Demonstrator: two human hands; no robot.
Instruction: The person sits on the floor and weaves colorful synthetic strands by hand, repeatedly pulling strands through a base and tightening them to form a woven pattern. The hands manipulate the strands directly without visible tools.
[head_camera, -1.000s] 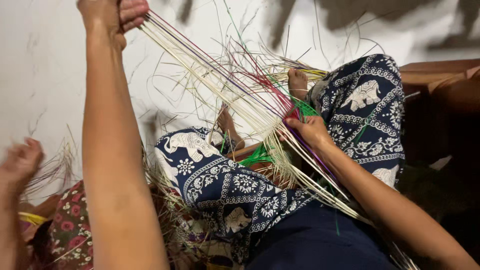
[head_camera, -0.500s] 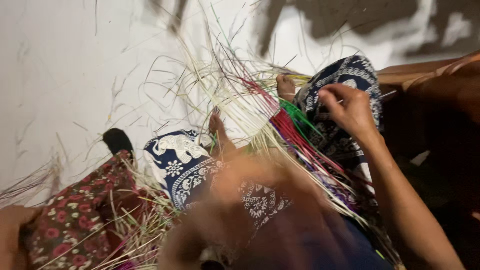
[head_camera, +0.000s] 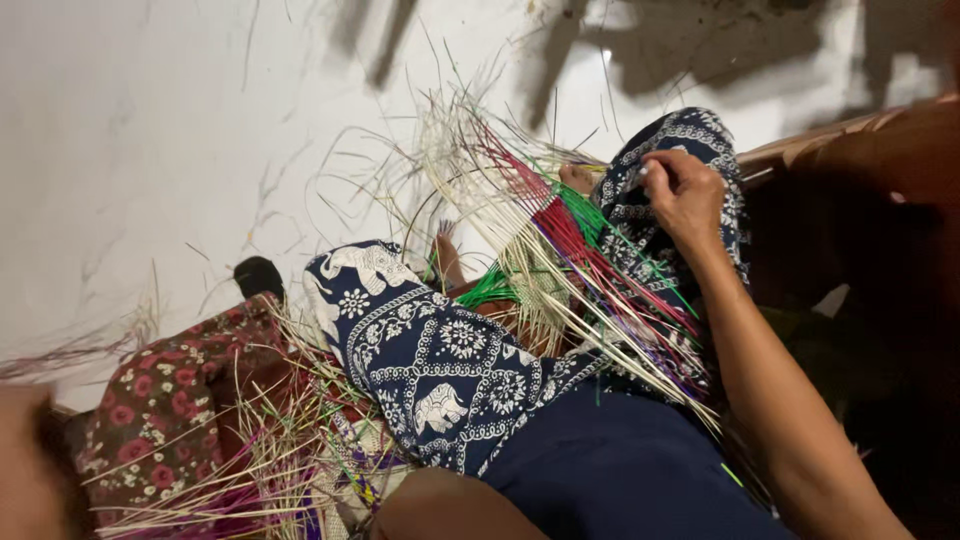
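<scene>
Right hand (head_camera: 686, 192) bends, fingers curled, above coloured straw strands (head_camera: 560, 250).

Harsh light, hard shadows (blurred corner)

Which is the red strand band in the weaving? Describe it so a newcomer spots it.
Start at the navy elephant-print trousers across the lap. Between the knees lies a fan of pale straw strands. The red strand band crosses its middle, just left of the right hand, with green strands alongside; it alone is solid red.

floor (head_camera: 150, 150): bare upper left | straw bundle (head_camera: 560, 260) fans across lap | knee (head_camera: 420, 350) blocks centre
</scene>
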